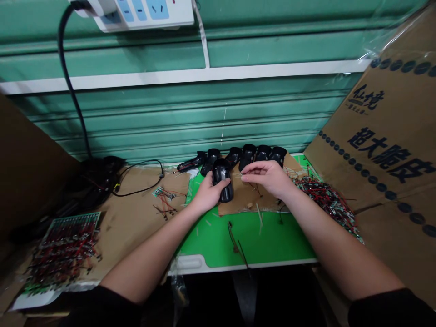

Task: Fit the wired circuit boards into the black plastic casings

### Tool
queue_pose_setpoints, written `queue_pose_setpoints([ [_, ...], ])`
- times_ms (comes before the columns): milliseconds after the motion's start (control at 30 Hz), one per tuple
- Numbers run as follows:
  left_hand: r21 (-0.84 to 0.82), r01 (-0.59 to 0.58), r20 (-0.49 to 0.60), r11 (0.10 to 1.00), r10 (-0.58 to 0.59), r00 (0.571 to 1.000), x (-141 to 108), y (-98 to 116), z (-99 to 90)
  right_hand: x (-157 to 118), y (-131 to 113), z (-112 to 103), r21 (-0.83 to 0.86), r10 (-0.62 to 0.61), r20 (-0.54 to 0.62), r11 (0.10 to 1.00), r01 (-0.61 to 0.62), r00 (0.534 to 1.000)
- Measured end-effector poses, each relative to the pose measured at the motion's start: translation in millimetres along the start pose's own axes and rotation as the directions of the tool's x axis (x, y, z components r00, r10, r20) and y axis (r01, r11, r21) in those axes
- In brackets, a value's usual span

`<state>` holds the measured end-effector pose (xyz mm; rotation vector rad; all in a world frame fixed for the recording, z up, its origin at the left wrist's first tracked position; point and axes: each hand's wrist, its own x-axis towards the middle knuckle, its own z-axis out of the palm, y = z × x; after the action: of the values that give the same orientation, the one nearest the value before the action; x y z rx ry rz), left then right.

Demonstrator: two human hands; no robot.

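Note:
My left hand is wrapped round a glossy black plastic housing, which it holds upright over the green table top. To the right of it, my right hand hovers above a piece of cardboard, thumb and fingertips drawn close together. Whatever may be between those fingertips is too small to make out. Thin red and black wires show just below this hand. Several similar black housings stand in a row behind both hands, near the green wall.
Wired circuit boards lie at the left, with a small wired cluster nearer the middle. A wire pile sits at the right beside a tall carton. A black cable hangs from a power strip.

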<state>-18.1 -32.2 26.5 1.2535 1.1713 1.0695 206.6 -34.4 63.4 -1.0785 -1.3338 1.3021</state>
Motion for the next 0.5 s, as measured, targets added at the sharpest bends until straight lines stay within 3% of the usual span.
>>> queue_pose_setpoints([
  [167, -0.135, -0.014, 0.055, 0.991, 0.022, 0.998, 2.1, -1.9, 0.0, -2.8, -3.8, 0.3, 0.017, 0.0, 0.099, 1.0, -0.002, 0.995],
  [500, -0.139, -0.096, 0.138, 0.986, 0.115, 0.984, -2.7, -0.3, -0.1, -4.5, -0.5, -0.3, -0.076, 0.073, 0.167, 0.995, -0.061, 0.983],
])
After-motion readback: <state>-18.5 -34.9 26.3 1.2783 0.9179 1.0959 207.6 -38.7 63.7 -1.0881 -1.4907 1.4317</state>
